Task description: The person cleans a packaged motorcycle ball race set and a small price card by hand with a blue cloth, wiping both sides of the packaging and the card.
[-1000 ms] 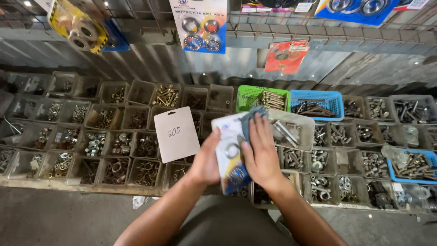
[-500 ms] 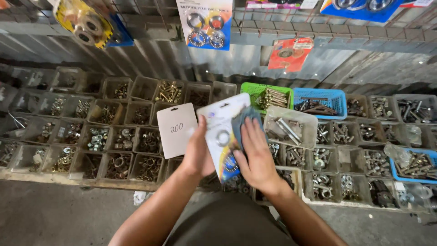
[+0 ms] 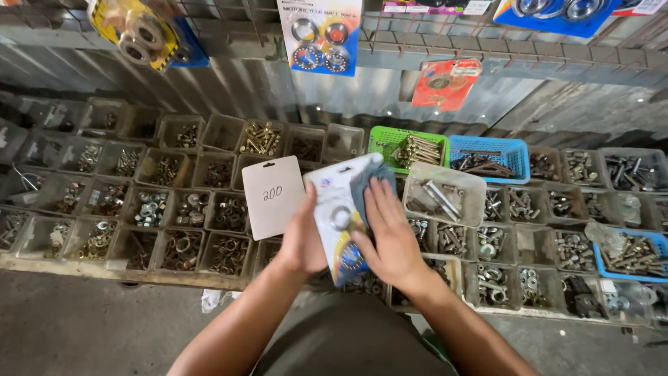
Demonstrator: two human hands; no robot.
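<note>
My left hand point(image 3: 304, 240) grips the left edge of a blister-pack card of ring-shaped bearing parts point(image 3: 339, 221), white with a blue and yellow print. My right hand point(image 3: 390, 237) presses a blue-grey cloth point(image 3: 367, 182) flat against the card's upper right part. Just left of my left hand, a plain white backing card point(image 3: 273, 196) with a handwritten mark stands tilted over the trays; whether my left hand holds it too I cannot tell.
Rows of small trays point(image 3: 182, 209) full of nuts, bolts and washers lie below. A green basket point(image 3: 410, 147), a blue basket point(image 3: 486, 161) and a clear tub of bolts point(image 3: 444, 193) sit behind my hands. More blister packs point(image 3: 321, 36) hang on a wire rack above.
The bearing card has tilted more upright. My right hand with the cloth has slid up across its face. The view has shifted slightly.
</note>
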